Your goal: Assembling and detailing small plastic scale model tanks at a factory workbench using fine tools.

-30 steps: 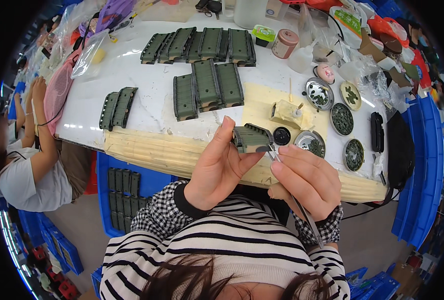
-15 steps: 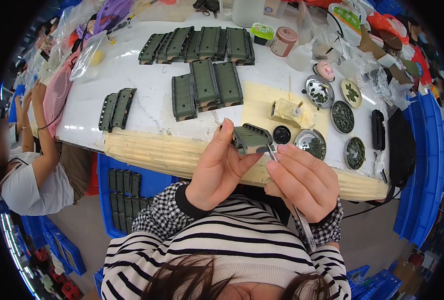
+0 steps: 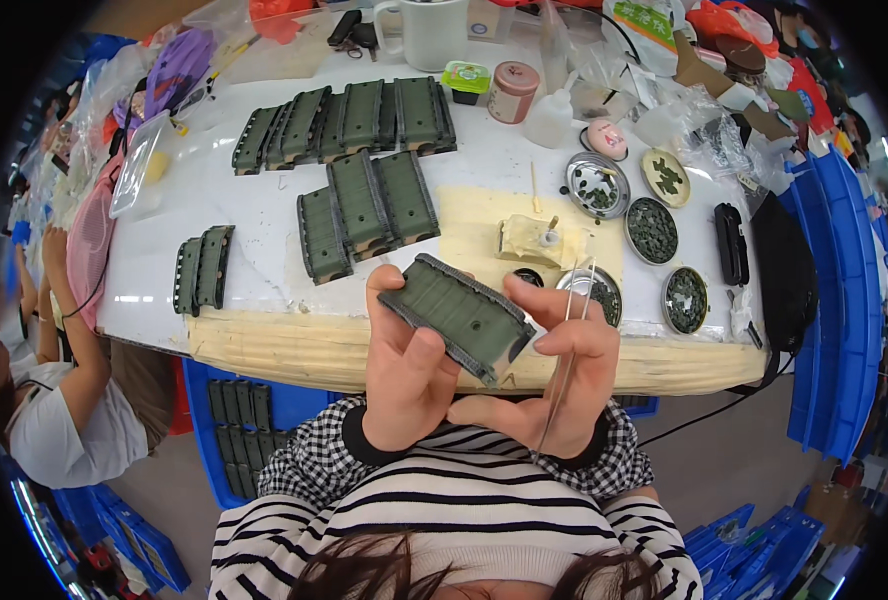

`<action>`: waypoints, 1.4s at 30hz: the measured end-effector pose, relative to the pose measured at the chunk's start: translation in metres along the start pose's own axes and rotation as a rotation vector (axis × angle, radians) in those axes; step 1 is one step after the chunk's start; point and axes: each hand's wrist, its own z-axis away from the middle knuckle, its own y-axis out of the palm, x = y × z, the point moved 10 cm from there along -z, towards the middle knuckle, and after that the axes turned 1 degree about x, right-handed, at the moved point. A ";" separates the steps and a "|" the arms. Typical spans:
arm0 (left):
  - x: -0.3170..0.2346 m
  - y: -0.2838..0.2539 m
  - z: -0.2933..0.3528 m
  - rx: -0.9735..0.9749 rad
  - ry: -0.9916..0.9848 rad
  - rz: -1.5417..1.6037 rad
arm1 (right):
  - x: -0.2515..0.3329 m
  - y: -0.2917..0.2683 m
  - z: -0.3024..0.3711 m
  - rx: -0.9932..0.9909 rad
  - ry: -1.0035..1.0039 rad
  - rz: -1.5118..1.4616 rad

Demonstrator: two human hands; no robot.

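Note:
My left hand [image 3: 396, 385] is closed around a dark green ridged panel [image 3: 454, 315] with a camouflage-patterned edge and a small round hole. The panel is tilted, its broad face turned up. In my right hand [image 3: 539, 410] a pair of thin metal tweezers [image 3: 567, 365] lies across the fingers, tips pointing away from me. The fingertips of that hand are close beside the panel's right end; whether they touch it I cannot tell. Beyond the hands, similar green panels [image 3: 369, 215] lie grouped on the white table [image 3: 264, 225].
Round dishes of small dark green pieces [image 3: 652, 231] sit at the right, near a yellowish block [image 3: 534, 240] with a stub on top. A blue bin [image 3: 199, 400] of panels is below the table. Another person's arm [image 3: 82, 330] is at the left.
The panel has turned so its broad face shows. My right hand has opened out somewhat, and the tweezers have swung away from the panel's edge to point upward. The view has shifted.

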 end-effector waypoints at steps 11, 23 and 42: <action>0.022 0.024 0.015 0.322 -0.659 0.013 | -0.005 -0.011 -0.005 0.438 0.207 -0.107; 0.025 0.013 0.023 0.268 -0.569 -0.267 | -0.013 -0.126 -0.059 0.148 0.028 0.909; 0.009 0.001 0.016 0.209 -0.272 -0.572 | -0.084 -0.141 -0.076 0.312 0.119 1.077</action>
